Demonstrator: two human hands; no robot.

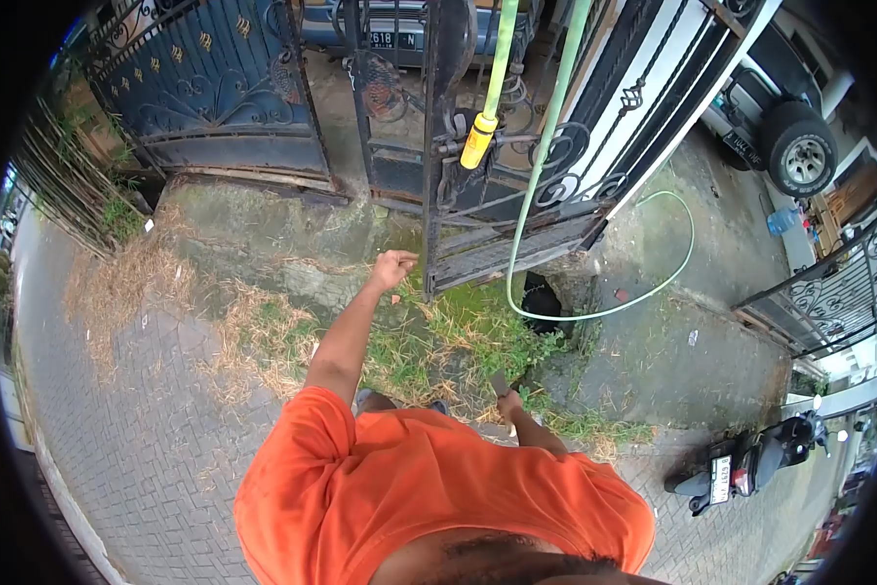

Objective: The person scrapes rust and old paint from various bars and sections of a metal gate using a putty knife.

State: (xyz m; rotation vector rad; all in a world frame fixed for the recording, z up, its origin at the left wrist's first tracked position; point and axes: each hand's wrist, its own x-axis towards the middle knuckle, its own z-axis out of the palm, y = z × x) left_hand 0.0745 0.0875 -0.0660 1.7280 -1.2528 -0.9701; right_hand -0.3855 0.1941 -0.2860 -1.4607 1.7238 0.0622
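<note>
My left hand [394,270] reaches forward over the mossy concrete, just left of the open gate's lower end. Its fingers are drawn together; I cannot tell what, if anything, is in them. Low in front of my body, my right hand [508,406] grips a tool with a flat grey blade [499,384], its handle hidden in the fist. The blade points up and away, over grass and weeds [467,336]. Cut dry grass [268,336] lies scattered to the left of my left arm.
A dark metal gate [436,195] stands ahead, with a green hose [545,156] and a yellow nozzle [478,142] hanging over it. Beside its foot is a dark hole [541,294]. A parked motorcycle [740,470] stands at right, a car with a spare wheel [797,151] behind.
</note>
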